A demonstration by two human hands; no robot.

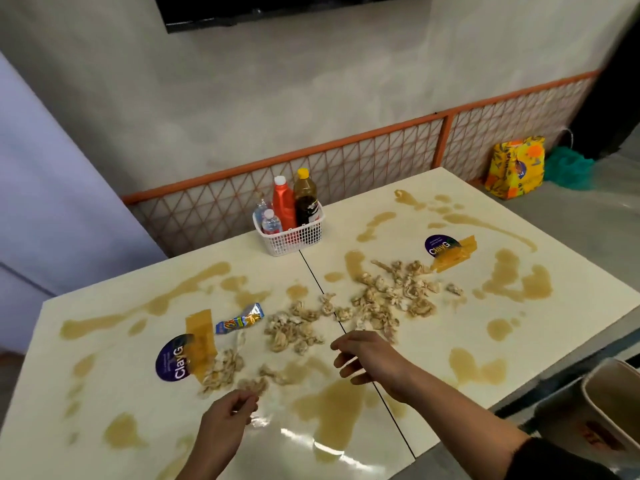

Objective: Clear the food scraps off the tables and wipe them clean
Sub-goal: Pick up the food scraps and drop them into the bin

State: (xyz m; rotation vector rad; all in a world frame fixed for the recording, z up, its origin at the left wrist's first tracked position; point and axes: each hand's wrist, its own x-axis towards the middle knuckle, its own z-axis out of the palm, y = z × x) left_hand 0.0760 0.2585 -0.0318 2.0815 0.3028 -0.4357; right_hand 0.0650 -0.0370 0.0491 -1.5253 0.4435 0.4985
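Your left hand [225, 420] hangs low over the left table [138, 403], fingers curled in with the thumb against the fingertips, right at the near edge of a scrap clump [252, 386]. Whether it actually grips a piece, you cannot tell from here. Your right hand [367, 358] hovers above the seam where the two tables meet, fingers spread and loose, holding nothing.

The food scraps [391, 296] lie in pale heaps across both tops, thickest on the right table [433, 327] and trailing over the seam towards your left hand. Brown puddles [332, 410] streak both surfaces.

Each table carries a round dark sticker reading "ClayG", one near your left hand [173, 358] and one further off on the right [441, 245], both partly under brown tape. A crumpled blue and yellow snack wrapper [240, 318] lies beside the left sticker; its print is too blurred to read. At the far edge a white basket [291, 237] holds a red bottle [284, 199] and a dark yellow-capped bottle [305, 195], labels unreadable.
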